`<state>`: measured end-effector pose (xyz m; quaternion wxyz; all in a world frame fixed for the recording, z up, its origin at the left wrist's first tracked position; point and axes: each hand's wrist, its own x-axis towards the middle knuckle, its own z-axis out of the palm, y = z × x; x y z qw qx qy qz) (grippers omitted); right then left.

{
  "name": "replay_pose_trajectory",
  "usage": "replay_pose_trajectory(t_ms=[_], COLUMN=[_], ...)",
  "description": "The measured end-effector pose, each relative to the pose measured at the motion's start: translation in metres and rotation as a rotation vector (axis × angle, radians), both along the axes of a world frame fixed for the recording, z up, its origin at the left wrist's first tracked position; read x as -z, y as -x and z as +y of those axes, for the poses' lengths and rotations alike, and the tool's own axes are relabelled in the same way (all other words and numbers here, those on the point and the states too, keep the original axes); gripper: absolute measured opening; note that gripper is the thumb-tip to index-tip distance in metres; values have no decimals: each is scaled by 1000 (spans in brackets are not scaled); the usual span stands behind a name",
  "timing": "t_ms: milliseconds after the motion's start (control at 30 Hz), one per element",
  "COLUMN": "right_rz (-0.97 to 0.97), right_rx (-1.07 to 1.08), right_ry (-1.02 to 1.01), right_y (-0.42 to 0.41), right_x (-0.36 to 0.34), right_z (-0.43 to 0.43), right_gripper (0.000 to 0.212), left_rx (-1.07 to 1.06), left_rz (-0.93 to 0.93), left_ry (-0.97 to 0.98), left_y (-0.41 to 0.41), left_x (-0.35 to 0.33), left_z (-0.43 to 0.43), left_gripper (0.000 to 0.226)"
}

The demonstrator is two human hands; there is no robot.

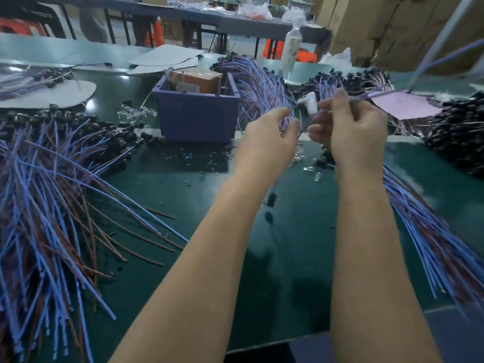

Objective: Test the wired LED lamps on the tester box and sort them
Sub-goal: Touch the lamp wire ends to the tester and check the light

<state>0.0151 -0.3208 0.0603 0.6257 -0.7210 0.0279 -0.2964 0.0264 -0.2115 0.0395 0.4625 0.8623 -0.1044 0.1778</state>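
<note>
The tester box (196, 119) is a purple-blue tub with an orange block inside, standing at the centre back of the green table. My right hand (351, 129) pinches a wired lamp's blue wire (364, 96) that runs up to the right above the table. My left hand (267, 138) is raised beside it with curled fingers near the same wire's lower end; whether it grips the wire is unclear. A big heap of blue and brown wired lamps (52, 184) lies at the left. Another heap (432, 231) fans out at the right.
More lamp bundles (256, 79) lie behind the box, and black lamp heads (455, 137) pile up at far right. A pink paper (403, 107) and a white bottle (290, 51) sit at the back right. Loose clear bulbs (136, 113) and small black parts litter the mat.
</note>
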Motion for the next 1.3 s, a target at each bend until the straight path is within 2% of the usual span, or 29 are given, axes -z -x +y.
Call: replay_pose_trajectory(t_ms=[67,133,200,233,367,467,567,633,767,900,1100,1300], right_rz=[-50,-77,-96,-101,-104,-40,101,176,358,277,115,252], right_rx=[6,33,80,104,103,80,133,162,121,47,129,14], right_ry=[-294,-513,-721,-822,-1158,-1322,-1352,-1350,-1154,-1133,-1342,-1206], right_y=[8,17,26,30,39,35,29,27,26,20,12,8], right_x=[0,5,13,18,50,72,84,88,92,90,93,90], right_z=[-16,-33,-53,-63,-99,-117,-131,-137,-141,-135,-138,-97], right_gripper=[35,35,34,33,34,38,42,41,44,33,35,27], left_rx=[161,303,322,309,316,387,356,321,337,301,267,206], left_rz=[146,246,289,277,195,320,515,567,615,652,654,588], left_ry=[8,214,381,400,273,156,79,62,125,252,365,571], left_y=[1,3,0,-2,-3,2,2,1,-5,-9,-12,-14], left_x=[3,4,4,4,8,23,44,53,63,66,71,66], left_z=[-28,-56,-82,-97,-153,-183,-198,-201,-203,-199,-188,-152], left_gripper=[34,27,24,24,30,38,35,38,35,32,30,11])
